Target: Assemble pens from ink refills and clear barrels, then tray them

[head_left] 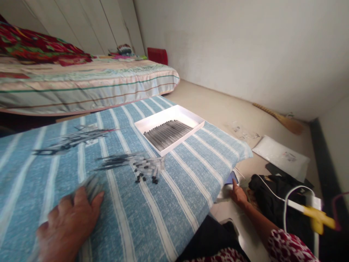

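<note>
Striped cloth [140, 225], loads of loose bits

So, clear pieces [94, 185] lie nearer the wearer than the tray [176, 112], off to its left. Left hand [72, 220] is over them, fingers bent, but it's blurry, can't tell if they're gripped. Tubes [155, 173] and rods [116, 160] sit just this side of the tray; pens [166, 134] line up inside. Right hand [240, 195] is well right of the tray, lower down, at a blue thing [230, 178]; grip unclear. Risk imo: tugging the cloth could scatter those loose tubes.
</note>
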A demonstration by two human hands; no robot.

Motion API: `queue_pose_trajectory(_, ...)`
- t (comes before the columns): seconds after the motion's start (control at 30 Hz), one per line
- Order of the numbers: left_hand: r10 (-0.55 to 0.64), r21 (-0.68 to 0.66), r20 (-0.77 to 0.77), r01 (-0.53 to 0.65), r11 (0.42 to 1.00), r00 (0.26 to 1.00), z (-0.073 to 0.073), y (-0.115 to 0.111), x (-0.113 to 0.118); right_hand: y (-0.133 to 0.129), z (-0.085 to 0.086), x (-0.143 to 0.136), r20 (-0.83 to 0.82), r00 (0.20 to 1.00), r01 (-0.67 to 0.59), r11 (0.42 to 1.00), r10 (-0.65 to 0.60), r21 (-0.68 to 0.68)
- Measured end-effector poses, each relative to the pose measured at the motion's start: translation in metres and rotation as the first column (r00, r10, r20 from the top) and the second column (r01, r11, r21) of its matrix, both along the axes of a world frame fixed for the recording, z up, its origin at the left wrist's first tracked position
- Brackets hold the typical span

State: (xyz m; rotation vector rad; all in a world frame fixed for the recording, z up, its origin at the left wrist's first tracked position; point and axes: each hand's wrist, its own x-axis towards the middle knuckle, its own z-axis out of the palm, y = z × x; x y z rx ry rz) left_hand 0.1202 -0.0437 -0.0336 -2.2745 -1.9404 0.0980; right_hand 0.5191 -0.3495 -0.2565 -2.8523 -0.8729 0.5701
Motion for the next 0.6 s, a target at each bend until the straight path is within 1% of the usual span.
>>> queue_pose_trajectory(0.1,-0.012,0.020,-0.007,0.012,1.000,1.000,-0.001,0.000,0.000,0.001,0.005,-0.007,-0.025,1.000,-0.001,1.000,0.000,-0.030)
queue_pose_trajectory(0.23,0.011,-0.036,-0.002,-0.011,0.999,1.000,0.004,-0.001,0.003,0.003,0.009,-0.017,-0.042,0.998,-0.044,0.998,0.042,-0.049)
queue_pose_trajectory(0.3,0.019,-0.060,-0.001,-0.019,0.998,1.000,0.007,-0.002,0.005,0.005,0.008,-0.021,-0.044,0.997,-0.063,0.996,0.061,-0.062)
queue_pose_trajectory(0.5,0.041,-0.062,0.001,-0.041,0.997,0.999,0.011,-0.006,0.007,0.008,0.006,-0.024,-0.035,0.995,-0.100,0.990,0.097,-0.104)
queue_pose_trajectory(0.6,0.033,-0.069,0.002,-0.033,0.997,0.999,0.014,-0.008,0.009,0.008,0.006,-0.023,-0.022,0.993,-0.117,0.987,0.115,-0.113)
